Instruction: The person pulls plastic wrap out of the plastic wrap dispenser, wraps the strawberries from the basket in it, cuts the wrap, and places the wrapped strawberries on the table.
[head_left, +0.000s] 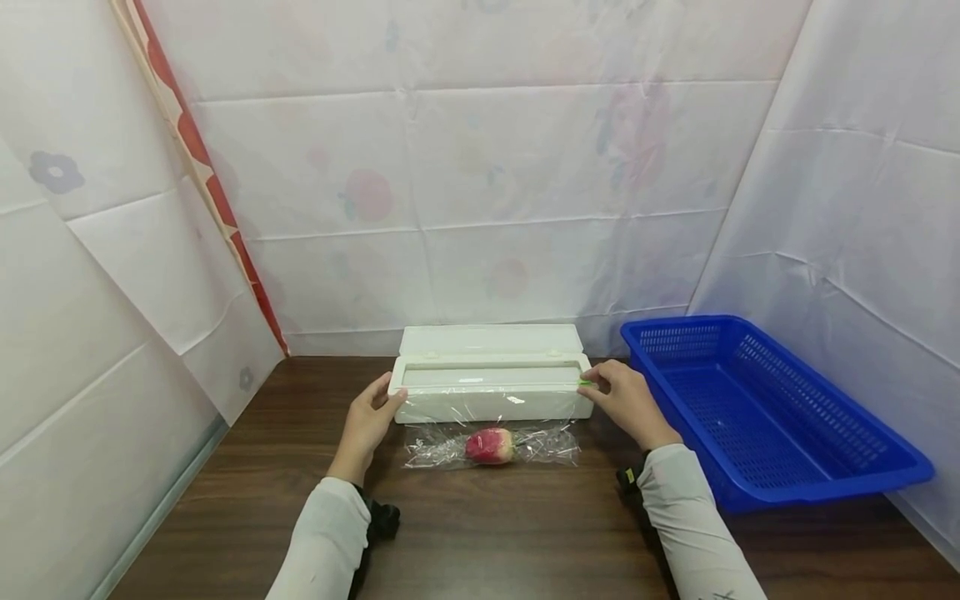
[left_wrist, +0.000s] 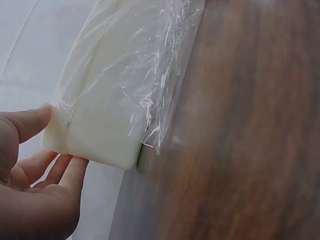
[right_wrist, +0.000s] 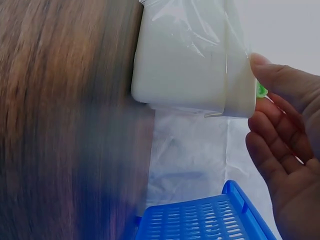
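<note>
The left arm (head_left: 321,542) and right arm (head_left: 697,525) reach forward, leaning in toward each other. The left wrist (head_left: 348,471) and right wrist (head_left: 660,437) are behind the fingers. The left hand (head_left: 369,419) is softly bent, its thumb (left_wrist: 31,123) across from its fingers (left_wrist: 72,176) with a gap between. The right hand (head_left: 628,402) pinches with its thumb (right_wrist: 282,78) and pointer finger (head_left: 602,369); the other fingers (right_wrist: 268,142) bend next to the pointer.

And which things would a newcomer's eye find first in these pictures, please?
Probably the large blue basket first, at the right of the dark table. Next, perhaps, the red-and-yellow object amid crinkled clear film, in front of the white box. Then the hands: left at the box's left end, right by the small green piece at its right.
</note>
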